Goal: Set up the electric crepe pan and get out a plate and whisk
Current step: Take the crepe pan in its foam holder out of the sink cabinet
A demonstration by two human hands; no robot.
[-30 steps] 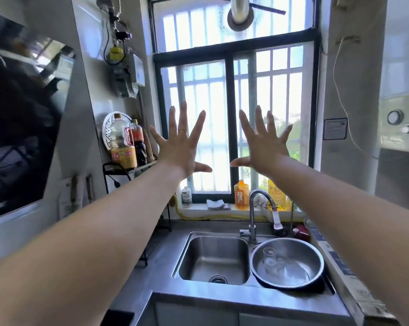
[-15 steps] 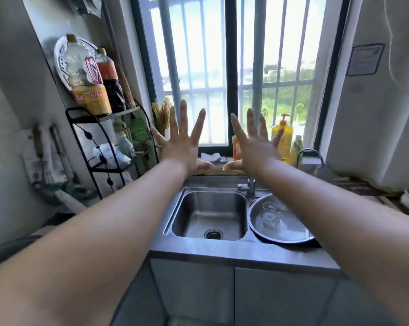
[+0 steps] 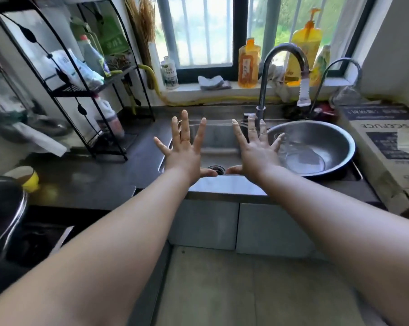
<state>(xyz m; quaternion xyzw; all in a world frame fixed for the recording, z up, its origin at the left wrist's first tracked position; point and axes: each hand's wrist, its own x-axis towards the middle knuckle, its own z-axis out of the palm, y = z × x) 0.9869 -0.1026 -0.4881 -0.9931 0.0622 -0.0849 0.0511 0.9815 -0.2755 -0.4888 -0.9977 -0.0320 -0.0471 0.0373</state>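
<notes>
My left hand (image 3: 185, 152) and my right hand (image 3: 257, 151) are stretched out side by side above the steel sink (image 3: 222, 140), fingers spread wide, both empty. A cardboard box (image 3: 384, 149) with printed lettering lies on the counter at the right. I see no crepe pan, plate or whisk out in the open. A steel bowl (image 3: 316, 149) with a clear glass in it sits in the right half of the sink, just right of my right hand.
A curved tap (image 3: 281, 74) rises behind the sink. Soap bottles stand on the windowsill. A black wire rack (image 3: 81, 90) with bottles and bags stands on the dark counter at the left. A steel pot (image 3: 3, 212) sits at the near left. Grey cabinet doors (image 3: 222, 227) lie below.
The view has tilted down from the window to the sink, counter and floor. Both hands stay spread and empty and now hang over the sink instead of in front of the window.
</notes>
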